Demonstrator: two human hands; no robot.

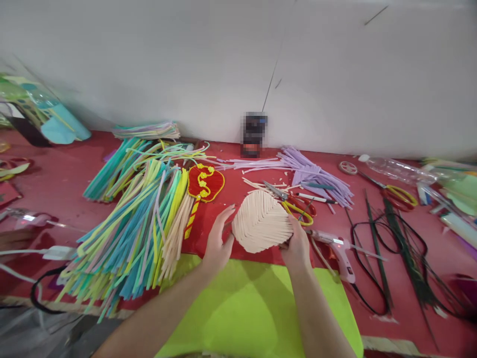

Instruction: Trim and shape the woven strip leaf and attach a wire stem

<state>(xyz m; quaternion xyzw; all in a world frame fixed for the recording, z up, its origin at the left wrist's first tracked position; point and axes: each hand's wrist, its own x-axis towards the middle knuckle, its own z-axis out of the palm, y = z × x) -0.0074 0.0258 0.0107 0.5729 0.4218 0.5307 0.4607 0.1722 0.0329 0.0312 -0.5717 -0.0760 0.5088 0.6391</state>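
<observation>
A cream leaf-shaped piece (pixel 261 221) made of pipe cleaners laid side by side lies flat on the red table (pixel 74 174). My left hand (pixel 218 241) rests at its left edge, fingers stretched out and touching it. At the lower right edge, my right hand (pixel 297 243) holds the piece between curled fingers. Both forearms reach over a lime-green sheet (pixel 253 313) at the table's front.
A big pile of coloured pipe cleaners (pixel 137 223) lies left. A red-and-yellow ornament (pixel 204 183), lilac pipe cleaners (pixel 316 176), scissors (pixel 294 201), a pink glue gun (pixel 341 248), dark wires (pixel 395 248), a second pair of scissors (pixel 400 193) and a plastic bottle (pixel 398 169) surround the leaf.
</observation>
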